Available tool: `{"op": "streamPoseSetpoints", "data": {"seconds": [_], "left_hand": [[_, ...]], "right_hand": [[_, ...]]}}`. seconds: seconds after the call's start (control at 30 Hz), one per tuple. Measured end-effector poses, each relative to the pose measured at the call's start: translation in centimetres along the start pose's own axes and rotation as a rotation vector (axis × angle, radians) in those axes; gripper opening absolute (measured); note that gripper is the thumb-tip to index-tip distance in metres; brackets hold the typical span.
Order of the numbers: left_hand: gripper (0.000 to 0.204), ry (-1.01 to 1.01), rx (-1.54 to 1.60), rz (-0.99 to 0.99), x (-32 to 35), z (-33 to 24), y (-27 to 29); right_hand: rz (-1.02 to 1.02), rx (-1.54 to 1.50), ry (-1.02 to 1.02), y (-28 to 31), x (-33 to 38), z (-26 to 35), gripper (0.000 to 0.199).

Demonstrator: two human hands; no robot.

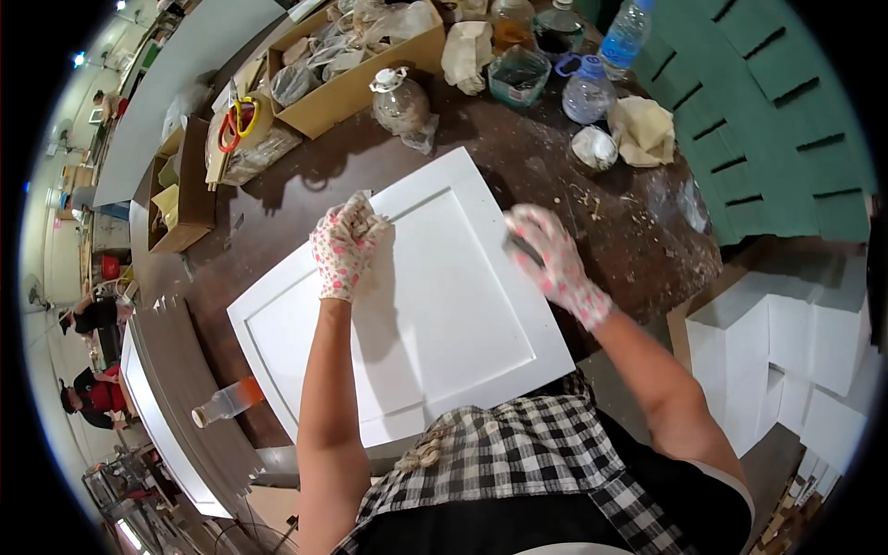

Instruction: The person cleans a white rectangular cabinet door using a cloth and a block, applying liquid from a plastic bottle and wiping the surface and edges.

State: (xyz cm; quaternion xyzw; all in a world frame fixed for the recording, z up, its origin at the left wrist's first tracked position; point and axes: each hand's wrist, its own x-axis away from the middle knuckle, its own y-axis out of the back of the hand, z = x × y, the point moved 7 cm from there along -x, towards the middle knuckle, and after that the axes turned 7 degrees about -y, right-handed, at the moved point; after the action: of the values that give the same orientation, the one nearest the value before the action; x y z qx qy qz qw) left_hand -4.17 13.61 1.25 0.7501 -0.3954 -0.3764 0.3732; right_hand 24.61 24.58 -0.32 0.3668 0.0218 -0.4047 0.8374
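A white framed cabinet door panel (444, 296) lies tilted on the brown table in front of me. My left hand (350, 245), in a white glove with pink spots, is closed over the panel's upper left edge. What its curled fingers hold, if anything, is hidden. At the panel's right edge my right hand (555, 264), gloved alike and a little blurred, is wrapped round a dark grey sanding block (526, 248). The block's narrow side faces the panel's rim.
Behind the panel stand a cardboard box (361, 88) of plastic bags, a round clear jug (400, 102), and several bottles and cups. Red and yellow scissors (239, 125) lie at the far left. A clear bottle (228, 401) with an orange part lies beside the panel's left edge.
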Motion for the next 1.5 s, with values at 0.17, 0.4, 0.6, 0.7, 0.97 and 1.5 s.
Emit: {"op": "streamPoseSetpoints", "data": {"seconds": [0.17, 0.4, 0.6, 0.7, 0.97, 1.5], "left_hand": [[0.047, 0.035, -0.033, 0.012, -0.2, 0.4, -0.4], [0.052, -0.020, -0.039, -0.014, -0.1, 0.5, 0.4], [0.049, 0.019, -0.020, 0.028, -0.7, -0.2, -0.1], [0.047, 0.009, -0.044, 0.003, -0.4, 0.5, -0.1], [0.037, -0.014, -0.071, -0.008, 0.3, 1.2, -0.1], [0.042, 0.009, -0.077, -0.023, 1.3, 2.1, -0.3]], "right_hand": [[-0.048, 0.075, 0.065, -3.8, -13.0, -2.4, 0.036], [0.018, -0.002, 0.106, -2.0, -6.6, -1.1, 0.044], [0.006, -0.063, 0.126, -5.7, -17.6, -4.2, 0.040], [0.010, -0.001, 0.214, -4.2, -13.5, -2.8, 0.041], [0.080, 0.048, -0.137, 3.7, 12.3, 2.0, 0.044], [-0.235, 0.413, -0.151, 3.6, 17.9, 6.7, 0.042]]}}
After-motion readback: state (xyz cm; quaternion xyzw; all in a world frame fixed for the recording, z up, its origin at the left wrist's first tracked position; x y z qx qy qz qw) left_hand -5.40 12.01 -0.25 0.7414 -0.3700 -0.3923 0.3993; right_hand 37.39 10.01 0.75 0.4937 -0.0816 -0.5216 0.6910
